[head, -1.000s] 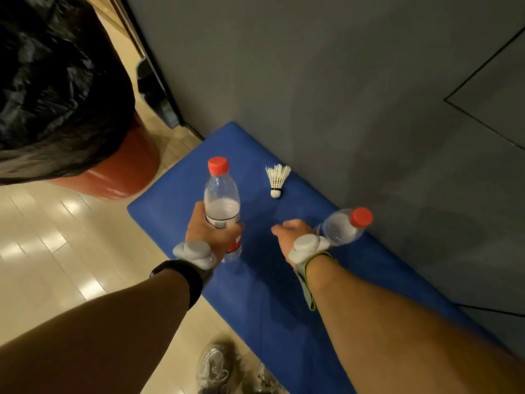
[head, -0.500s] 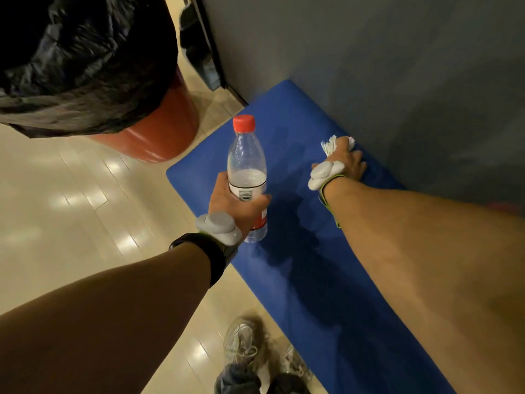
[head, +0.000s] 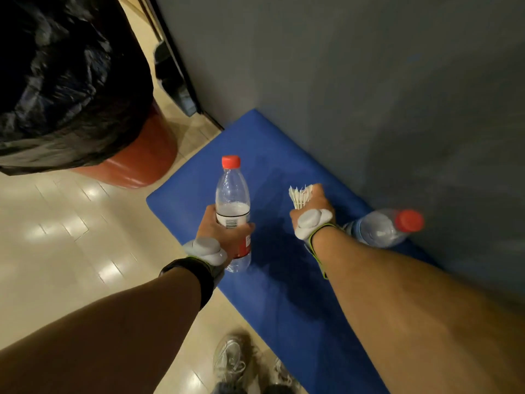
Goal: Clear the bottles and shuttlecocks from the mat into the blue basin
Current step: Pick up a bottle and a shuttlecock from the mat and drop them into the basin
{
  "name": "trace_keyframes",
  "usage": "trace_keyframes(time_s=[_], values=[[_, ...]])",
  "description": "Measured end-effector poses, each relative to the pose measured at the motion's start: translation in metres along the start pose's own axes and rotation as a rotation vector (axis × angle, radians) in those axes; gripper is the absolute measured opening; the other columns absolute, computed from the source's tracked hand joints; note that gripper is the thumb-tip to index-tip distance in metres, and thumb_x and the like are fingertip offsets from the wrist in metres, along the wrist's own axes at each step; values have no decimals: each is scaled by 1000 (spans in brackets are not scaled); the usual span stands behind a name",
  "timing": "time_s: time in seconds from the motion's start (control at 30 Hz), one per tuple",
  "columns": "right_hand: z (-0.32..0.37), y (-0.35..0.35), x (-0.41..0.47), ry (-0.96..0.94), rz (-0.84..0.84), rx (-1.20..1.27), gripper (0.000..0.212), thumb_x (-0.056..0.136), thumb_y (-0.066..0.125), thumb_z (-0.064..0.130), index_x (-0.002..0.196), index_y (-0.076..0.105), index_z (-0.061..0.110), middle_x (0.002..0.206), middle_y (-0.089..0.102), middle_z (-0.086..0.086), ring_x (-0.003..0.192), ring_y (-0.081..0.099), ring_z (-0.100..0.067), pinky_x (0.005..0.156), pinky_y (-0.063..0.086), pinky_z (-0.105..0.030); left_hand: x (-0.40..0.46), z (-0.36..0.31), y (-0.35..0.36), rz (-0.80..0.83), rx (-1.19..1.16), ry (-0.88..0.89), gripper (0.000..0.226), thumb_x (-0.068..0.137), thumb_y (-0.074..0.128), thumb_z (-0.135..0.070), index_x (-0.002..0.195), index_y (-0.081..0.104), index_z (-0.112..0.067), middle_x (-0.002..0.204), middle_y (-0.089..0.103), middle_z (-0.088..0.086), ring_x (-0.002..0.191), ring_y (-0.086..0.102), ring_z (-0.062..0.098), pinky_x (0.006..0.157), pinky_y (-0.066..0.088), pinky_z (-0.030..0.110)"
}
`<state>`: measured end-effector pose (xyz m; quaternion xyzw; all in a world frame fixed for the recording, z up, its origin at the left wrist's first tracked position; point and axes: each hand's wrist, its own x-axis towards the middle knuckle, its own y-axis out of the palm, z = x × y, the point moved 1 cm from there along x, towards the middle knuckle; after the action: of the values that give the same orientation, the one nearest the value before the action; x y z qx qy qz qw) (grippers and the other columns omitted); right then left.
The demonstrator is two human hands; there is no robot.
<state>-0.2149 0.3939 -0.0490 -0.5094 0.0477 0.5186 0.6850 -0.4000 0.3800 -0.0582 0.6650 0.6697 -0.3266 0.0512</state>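
Note:
A blue mat [head: 284, 294] lies on the floor along a grey wall. My left hand [head: 224, 231] grips a clear, red-capped water bottle [head: 232, 194] upright above the mat's left part. My right hand [head: 312, 207] is closed around a white feather shuttlecock [head: 299, 194], whose feathers stick out past my fingers. A second red-capped bottle [head: 383, 227] lies on its side on the mat by the wall, just right of my right wrist. No blue basin is in view.
A red bin [head: 142, 157] lined with a black bag [head: 65, 81] stands at the left on the pale wood floor. The grey wall [head: 369, 95] borders the mat's far side. My shoes [head: 233, 362] are at the bottom edge. A dark object [head: 173, 78] leans by the wall corner.
My right hand left the lying bottle, reached to the shuttlecock, closed on it and lifted it back toward me. The left hand kept holding its upright bottle.

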Motion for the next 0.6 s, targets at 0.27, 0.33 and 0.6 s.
trace_keyframes(time_s=[0.27,0.33,0.6], values=[[-38,-7,-15,-42,101,254,54,82,59,-8,130,40,7,122,53,0,104,53,-13,78,39,-16,-14,12,28,77,-79,-12,52,71,81,-20,115,55,-13,95,71,8,83,70,22,69,59,34],[-50,-8,-22,-51,100,281,57,82,59,-10,132,38,5,126,51,-2,106,50,-14,72,37,-10,-22,19,29,86,-83,-8,53,70,82,-21,115,55,-12,97,71,9,85,70,23,71,59,35],[-20,-60,-83,-106,134,423,79,86,55,-9,150,19,17,137,43,-7,106,52,-25,64,47,-21,-66,-48,-19,63,-176,91,47,72,80,-6,111,55,-2,91,70,15,69,69,17,54,58,24]])
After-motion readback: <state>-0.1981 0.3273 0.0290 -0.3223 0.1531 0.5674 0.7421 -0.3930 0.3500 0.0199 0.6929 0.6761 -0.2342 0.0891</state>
